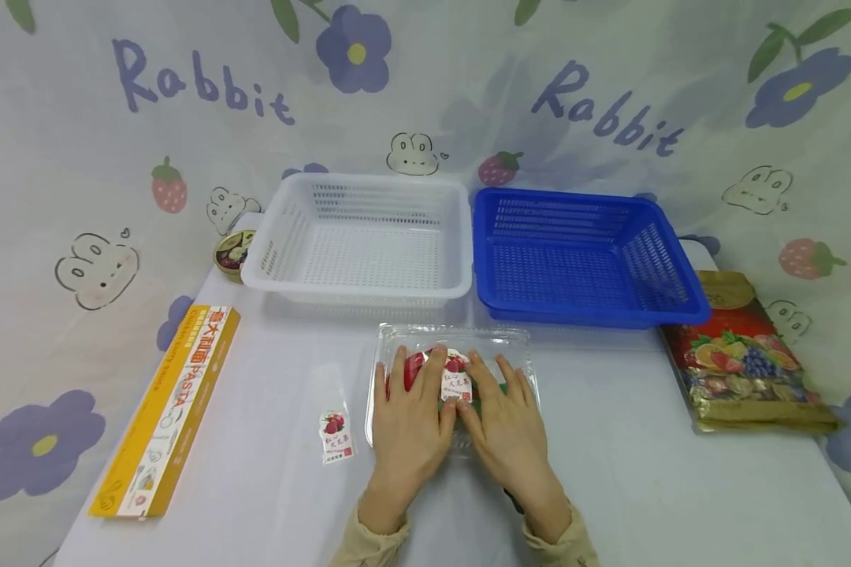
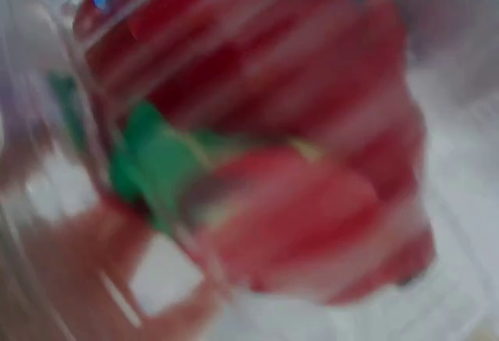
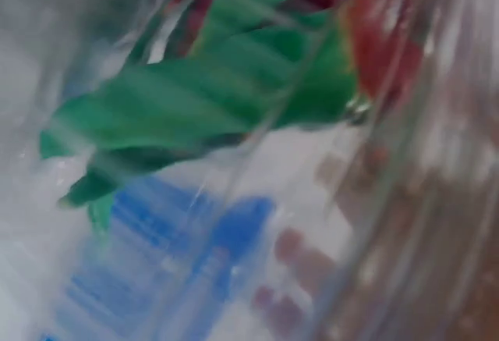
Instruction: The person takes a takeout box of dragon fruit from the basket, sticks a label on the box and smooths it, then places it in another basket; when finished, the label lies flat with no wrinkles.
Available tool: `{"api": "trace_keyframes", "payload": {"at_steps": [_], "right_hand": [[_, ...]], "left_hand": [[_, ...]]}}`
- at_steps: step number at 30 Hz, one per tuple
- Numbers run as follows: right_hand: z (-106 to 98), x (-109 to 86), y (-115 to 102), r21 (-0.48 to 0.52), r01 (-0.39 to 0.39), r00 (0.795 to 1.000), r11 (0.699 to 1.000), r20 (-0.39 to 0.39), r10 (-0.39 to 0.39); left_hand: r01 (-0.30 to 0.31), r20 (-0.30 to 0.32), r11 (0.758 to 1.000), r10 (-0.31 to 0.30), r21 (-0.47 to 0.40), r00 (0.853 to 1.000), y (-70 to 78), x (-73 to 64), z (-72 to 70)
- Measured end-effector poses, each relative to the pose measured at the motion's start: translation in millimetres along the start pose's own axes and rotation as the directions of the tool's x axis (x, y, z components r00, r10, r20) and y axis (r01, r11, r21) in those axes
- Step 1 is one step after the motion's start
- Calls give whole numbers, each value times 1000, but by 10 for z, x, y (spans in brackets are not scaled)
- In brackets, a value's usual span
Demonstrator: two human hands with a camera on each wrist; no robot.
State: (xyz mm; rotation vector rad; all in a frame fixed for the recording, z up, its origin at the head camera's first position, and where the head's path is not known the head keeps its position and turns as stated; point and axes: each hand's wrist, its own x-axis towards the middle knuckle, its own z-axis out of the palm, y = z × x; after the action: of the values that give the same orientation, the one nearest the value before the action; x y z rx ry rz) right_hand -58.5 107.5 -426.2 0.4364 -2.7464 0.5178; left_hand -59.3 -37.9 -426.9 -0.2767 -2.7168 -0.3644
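Observation:
A clear plastic box [image 1: 454,337] lies in front of me, with a red and green dragon fruit [image 2: 273,91] showing through its wall. On top of the lid sits a label [image 1: 457,386] with a dragon fruit picture. My left hand [image 1: 413,421] rests palm down on the left half of the box, fingers spread and nearly straight. The right half is under my right hand [image 1: 509,425], its fingers also extended over the lid. Both thumbs meet at the label's lower edge. Through the box, the right wrist view shows the fruit's green scales [image 3: 203,99].
A sticker strip [image 1: 335,433] with a matching label lies left of the box. Behind stand a white basket [image 1: 358,295] and a blue basket [image 1: 589,315]. A yellow pasta box [image 1: 163,417] and round tin [image 1: 232,253] are at left, a red-gold bag [image 1: 748,354] at right.

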Motion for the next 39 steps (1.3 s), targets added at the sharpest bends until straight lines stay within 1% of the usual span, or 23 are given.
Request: {"api": "trace_keyframes", "payload": {"at_steps": [3,6,8,10,12,13,14,16,18,20,21,22,23,26,27,30,32,33,36,39], "right_hand": [[-23,-19,36,-10,-64,995,998,73,65],[-48,-65,111,0,-144,983,990,114,143],[-59,-107,175,36,-190,976,981,117,184],[-61,-160,239,107,-225,970,968,123,212],[-55,-217,296,201,-248,966,948,128,225],[-49,-247,319,254,-260,963,932,135,232],[-39,-279,341,308,-275,960,911,144,241],[-10,-339,389,406,-295,955,865,151,255],[13,-394,433,485,-316,949,816,160,272],[18,-426,459,538,-332,943,775,172,285],[16,-432,466,555,-337,941,760,177,287],[12,-436,470,564,-342,939,751,183,290],[5,-435,468,572,-347,937,743,191,291],[-5,-420,466,588,-351,936,729,193,296],[-4,-417,468,591,-346,937,729,184,296],[-20,-414,471,591,-310,949,745,143,282],[-48,-413,469,587,-276,958,761,108,264],[-69,-415,464,585,-258,963,768,91,255],[-161,-416,449,587,-187,978,788,33,207],[-266,-400,458,583,-73,989,809,-60,133]], "left_hand": [[60,37,998,-59,-19,998,-109,-14,-27],[130,79,984,-121,-120,989,-251,-39,-51],[156,101,965,-137,-211,985,-338,-68,-63],[174,123,934,-142,-311,982,-400,-103,-69],[182,141,902,-137,-391,981,-443,-146,-60],[192,150,880,-139,-434,979,-460,-169,-54],[205,161,852,-144,-481,976,-476,-193,-48],[243,195,777,-158,-580,968,-508,-244,-33],[282,231,688,-169,-669,958,-532,-290,-13],[308,249,618,-183,-723,951,-542,-319,15],[317,254,591,-190,-741,948,-541,-327,30],[320,251,577,-199,-751,947,-535,-330,46],[320,242,572,-209,-755,947,-527,-330,59],[303,204,580,-231,-756,951,-487,-308,76],[292,188,590,-231,-753,954,-473,-297,77],[250,140,611,-222,-752,965,-438,-269,65],[229,114,613,-220,-757,969,-415,-257,42],[220,104,610,-220,-761,970,-403,-252,26],[210,86,591,-231,-779,969,-365,-241,-42],[198,78,573,-227,-795,971,-326,-216,-125]]}}
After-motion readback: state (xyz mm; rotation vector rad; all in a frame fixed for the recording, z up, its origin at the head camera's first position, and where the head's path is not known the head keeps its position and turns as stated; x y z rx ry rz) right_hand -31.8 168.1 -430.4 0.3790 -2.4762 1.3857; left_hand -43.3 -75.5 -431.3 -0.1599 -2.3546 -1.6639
